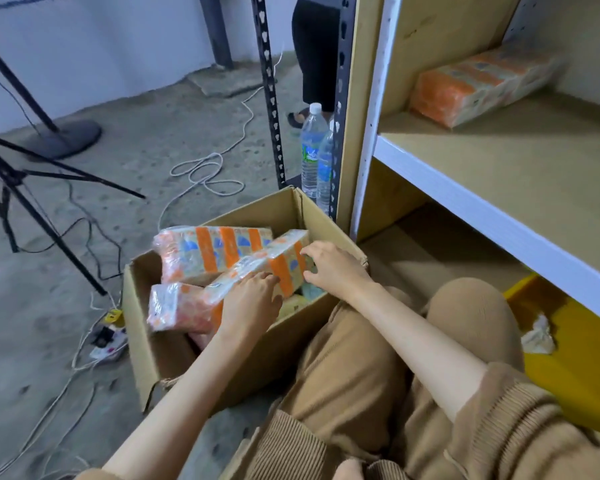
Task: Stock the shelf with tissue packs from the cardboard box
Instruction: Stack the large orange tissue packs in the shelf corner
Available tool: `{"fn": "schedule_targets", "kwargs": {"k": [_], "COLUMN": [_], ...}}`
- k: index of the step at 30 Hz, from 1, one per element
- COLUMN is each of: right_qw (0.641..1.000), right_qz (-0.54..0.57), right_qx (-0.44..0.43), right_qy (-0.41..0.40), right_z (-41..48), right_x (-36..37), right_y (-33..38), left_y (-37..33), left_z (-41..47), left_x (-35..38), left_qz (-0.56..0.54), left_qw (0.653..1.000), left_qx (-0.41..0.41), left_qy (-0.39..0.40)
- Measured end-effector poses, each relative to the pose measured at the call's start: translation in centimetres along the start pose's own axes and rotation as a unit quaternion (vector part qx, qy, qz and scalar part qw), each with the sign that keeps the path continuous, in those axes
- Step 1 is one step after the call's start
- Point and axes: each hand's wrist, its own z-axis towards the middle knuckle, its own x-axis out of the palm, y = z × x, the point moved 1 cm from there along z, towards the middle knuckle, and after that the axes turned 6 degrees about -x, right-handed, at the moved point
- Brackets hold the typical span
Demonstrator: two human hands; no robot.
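While open, box (281, 213) of tissue packs (215, 251)

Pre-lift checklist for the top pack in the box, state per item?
1. Grip, right hand: fingers curled round the far end of the top tissue pack. Ok.
2. Grip, left hand: rests on the pack's middle, thumb hidden. Cannot tell.
3. Pack free: lies tilted on other packs, nothing on top. Ok.
4. Exit: cardboard box open, no flap over the pack. Ok.
5. Space: shelf board bare in front of the stocked pack. Ok.
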Motion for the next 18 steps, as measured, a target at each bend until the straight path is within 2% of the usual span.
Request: {"fn": "schedule_targets", "kwargs": {"k": [6, 13, 18], "right_qw": [0.998, 0.989, 0.968], "right_qz": [-0.024, -0.032, -0.08], "right_qx": [-0.028, -0.063, -0.103], "right_qy": [0.043, 0.126, 0.214], "right_z": [3.2, 9.2, 12.8], "right_x": [1.8, 5.0, 6.6], "right_y": [0.9, 1.3, 1.7], "left_y": [2.6, 6.1, 6.8], "left_z": [1.6, 5.6, 7.6], "left_x": [0.1, 2.3, 3.5], "left_qz": [-0.018, -0.064, -0.093], "left_qw": [0.998, 0.984, 0.974], "left_qx": [-0.063, -0.152, -0.171], "left_qy": [0.0, 0.072, 0.119]}}
